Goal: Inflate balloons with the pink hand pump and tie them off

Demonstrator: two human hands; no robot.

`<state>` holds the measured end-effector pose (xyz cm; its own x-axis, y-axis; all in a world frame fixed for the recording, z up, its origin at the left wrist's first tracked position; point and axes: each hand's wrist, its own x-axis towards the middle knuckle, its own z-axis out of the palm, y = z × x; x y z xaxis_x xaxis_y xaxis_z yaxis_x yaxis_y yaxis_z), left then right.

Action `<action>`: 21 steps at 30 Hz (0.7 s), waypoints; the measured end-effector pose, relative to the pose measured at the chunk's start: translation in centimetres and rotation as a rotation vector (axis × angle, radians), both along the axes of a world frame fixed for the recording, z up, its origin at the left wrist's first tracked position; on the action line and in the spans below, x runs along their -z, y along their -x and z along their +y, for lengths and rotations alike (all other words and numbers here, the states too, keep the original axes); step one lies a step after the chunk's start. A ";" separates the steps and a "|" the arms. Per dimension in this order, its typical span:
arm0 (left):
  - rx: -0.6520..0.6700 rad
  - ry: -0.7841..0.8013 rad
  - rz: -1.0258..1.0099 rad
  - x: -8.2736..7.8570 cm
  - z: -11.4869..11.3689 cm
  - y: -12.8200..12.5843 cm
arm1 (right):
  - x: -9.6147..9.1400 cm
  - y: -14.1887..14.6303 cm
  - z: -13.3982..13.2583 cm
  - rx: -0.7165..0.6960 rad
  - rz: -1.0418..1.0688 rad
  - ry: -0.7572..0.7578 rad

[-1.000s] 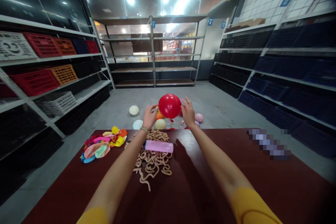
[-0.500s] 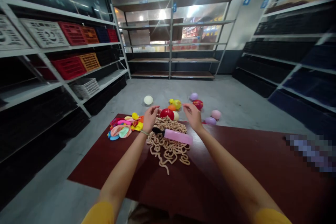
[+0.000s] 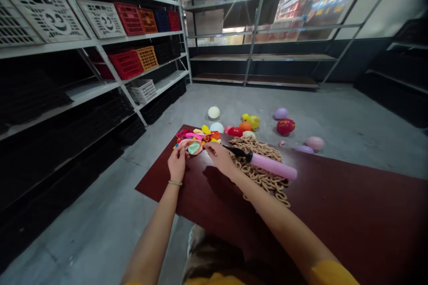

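A heap of uninflated balloons [image 3: 214, 134] in many colours lies at the far left corner of the dark red table. My left hand [image 3: 176, 163] is at its near edge, fingertips bent closed on a peach and light green balloon [image 3: 194, 148]. From the right, my right hand [image 3: 219, 159] reaches the same balloon, its fingers drawn together at the rim. How firmly either hand grips is hard to see. Beneath my right forearm and beyond it lies a pile of beige rope [image 3: 257, 149]. A balloon pump [image 3: 272, 167] with a pink barrel and black end rests on the rope.
Several inflated balloons lie on the floor past the table [image 3: 334, 196], among them a red one [image 3: 286, 127], a white one [image 3: 214, 112] and a pink one [image 3: 314, 143]. Shelving with plastic crates [image 3: 130, 18] stands on the left, and a metal rack [image 3: 254, 26] at the back.
Both hands have moved from above the rope over to the balloon heap on the left. The view has turned left and down. Rope and pump seem to lie as before.
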<state>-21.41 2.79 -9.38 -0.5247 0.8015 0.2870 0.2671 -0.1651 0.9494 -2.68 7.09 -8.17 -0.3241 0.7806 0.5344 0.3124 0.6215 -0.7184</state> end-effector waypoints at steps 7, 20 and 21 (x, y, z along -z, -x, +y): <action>-0.078 0.080 -0.089 0.5 0.4 0.6 | 3.1 6.6 3.2 0.120 -0.037 0.034; -0.075 0.060 -0.155 1.0 0.7 0.7 | 2.4 6.0 3.2 0.244 -0.173 0.064; -0.081 0.062 -0.141 0.9 0.6 0.6 | 1.7 5.7 3.0 0.225 -0.188 0.061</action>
